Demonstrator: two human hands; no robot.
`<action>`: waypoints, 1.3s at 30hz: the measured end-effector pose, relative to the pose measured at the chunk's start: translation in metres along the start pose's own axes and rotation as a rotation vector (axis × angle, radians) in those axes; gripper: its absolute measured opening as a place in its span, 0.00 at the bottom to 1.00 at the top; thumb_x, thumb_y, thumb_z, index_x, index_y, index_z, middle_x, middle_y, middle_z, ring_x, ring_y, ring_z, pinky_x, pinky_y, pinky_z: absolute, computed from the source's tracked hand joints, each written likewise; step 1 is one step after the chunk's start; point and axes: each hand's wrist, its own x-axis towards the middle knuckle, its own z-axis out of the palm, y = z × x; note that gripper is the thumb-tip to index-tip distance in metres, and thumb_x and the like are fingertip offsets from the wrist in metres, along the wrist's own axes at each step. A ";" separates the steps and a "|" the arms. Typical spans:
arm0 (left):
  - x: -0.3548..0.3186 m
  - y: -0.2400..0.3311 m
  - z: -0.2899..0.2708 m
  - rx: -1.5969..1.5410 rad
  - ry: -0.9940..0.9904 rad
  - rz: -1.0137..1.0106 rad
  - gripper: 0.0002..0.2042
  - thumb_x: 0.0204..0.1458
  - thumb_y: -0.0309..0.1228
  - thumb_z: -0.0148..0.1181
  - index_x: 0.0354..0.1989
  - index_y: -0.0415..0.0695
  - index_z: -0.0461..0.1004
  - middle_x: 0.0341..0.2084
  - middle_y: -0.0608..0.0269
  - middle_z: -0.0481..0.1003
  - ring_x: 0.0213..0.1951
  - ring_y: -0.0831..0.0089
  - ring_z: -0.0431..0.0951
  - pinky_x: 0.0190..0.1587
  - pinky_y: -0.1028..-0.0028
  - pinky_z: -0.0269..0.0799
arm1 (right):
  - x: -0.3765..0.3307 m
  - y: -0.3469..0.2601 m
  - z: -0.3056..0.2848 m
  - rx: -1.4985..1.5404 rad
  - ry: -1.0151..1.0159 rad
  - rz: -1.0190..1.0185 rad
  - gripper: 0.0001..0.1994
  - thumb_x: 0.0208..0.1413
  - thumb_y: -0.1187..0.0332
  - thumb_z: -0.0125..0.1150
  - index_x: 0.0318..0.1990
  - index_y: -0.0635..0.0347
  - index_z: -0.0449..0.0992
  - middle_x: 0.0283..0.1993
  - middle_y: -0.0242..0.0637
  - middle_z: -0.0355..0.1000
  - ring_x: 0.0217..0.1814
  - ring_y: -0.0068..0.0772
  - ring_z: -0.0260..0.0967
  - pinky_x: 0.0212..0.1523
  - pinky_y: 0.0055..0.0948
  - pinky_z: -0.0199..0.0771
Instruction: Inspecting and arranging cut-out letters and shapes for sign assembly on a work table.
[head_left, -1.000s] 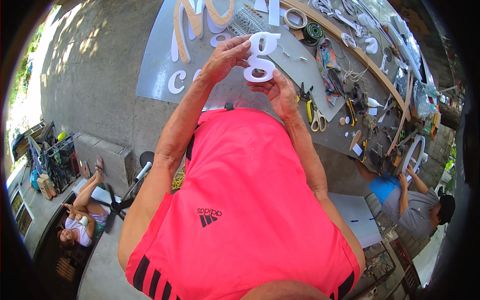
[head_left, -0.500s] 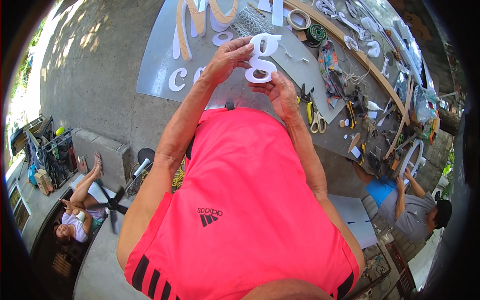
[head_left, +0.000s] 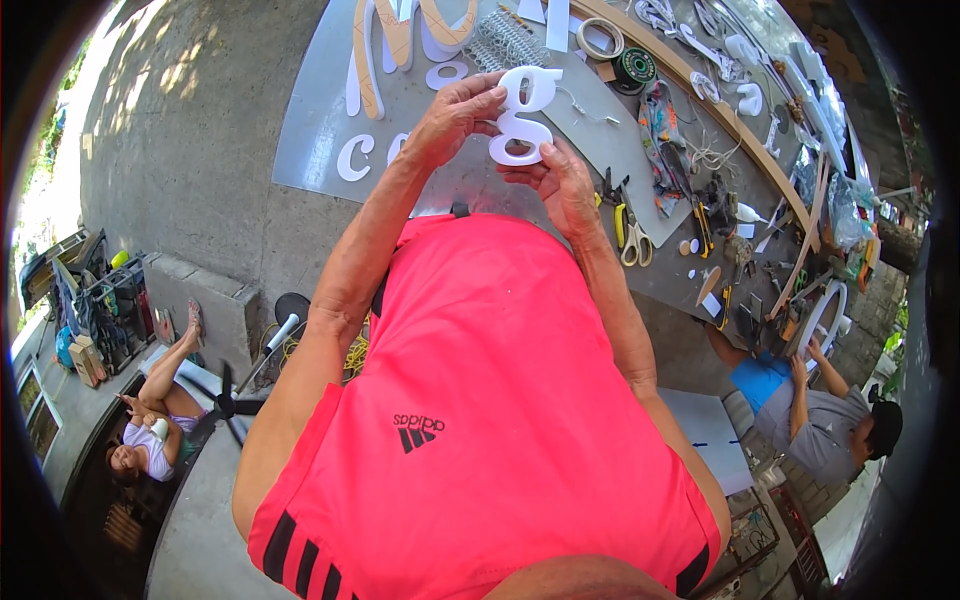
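Between my two hands is a white cut-out letter (head_left: 530, 90), thick and smooth-edged, with two rounded openings, held up above the metal work surface (head_left: 310, 150). My left hand (head_left: 458, 115) pinches its upper left side. The lower right edge rests in the grip of my right hand (head_left: 560, 180), thumb in front and fingers beneath. More white letters lie beyond my left forearm, among them a curved letter (head_left: 353, 158) and a ring-shaped one (head_left: 446, 75). Near my right hand are yellow-handled pliers (head_left: 620, 215) and scissors (head_left: 636, 240).
A tape roll (head_left: 599, 40), a dark green spool (head_left: 634, 69), a long wooden strip (head_left: 740, 125) and a utility knife (head_left: 703, 230) crowd the right side. At far right a co-worker (head_left: 825, 425) handles a white curved piece (head_left: 822, 315). Another person (head_left: 160, 440) sits at lower left beside a fan (head_left: 228, 406).
Both hands keep hold of the white letter, almost unmoved. The fan's blades have turned, and the seated person's legs have shifted slightly.
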 end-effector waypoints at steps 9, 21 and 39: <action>0.000 -0.004 0.000 -0.003 0.009 -0.006 0.28 0.62 0.39 0.59 0.66 0.36 0.64 0.46 0.59 0.77 0.45 0.75 0.77 0.45 0.73 0.77 | 0.001 0.006 -0.004 -0.052 0.033 -0.022 0.23 0.65 0.60 0.56 0.61 0.68 0.64 0.50 0.47 0.75 0.47 0.44 0.79 0.48 0.38 0.80; -0.029 -0.009 0.016 0.131 -0.028 -0.036 0.29 0.63 0.44 0.57 0.67 0.38 0.64 0.48 0.55 0.78 0.46 0.70 0.80 0.46 0.71 0.78 | -0.023 0.018 -0.025 -0.050 0.015 0.019 0.26 0.65 0.63 0.56 0.65 0.70 0.61 0.58 0.47 0.71 0.54 0.40 0.75 0.50 0.39 0.79; -0.148 -0.058 -0.096 0.413 0.595 -0.018 0.13 0.60 0.30 0.61 0.51 0.36 0.77 0.24 0.70 0.75 0.24 0.88 0.68 0.26 0.84 0.62 | -0.044 0.072 -0.047 -0.026 0.163 0.175 0.23 0.64 0.62 0.57 0.62 0.66 0.66 0.50 0.45 0.76 0.45 0.40 0.77 0.47 0.35 0.77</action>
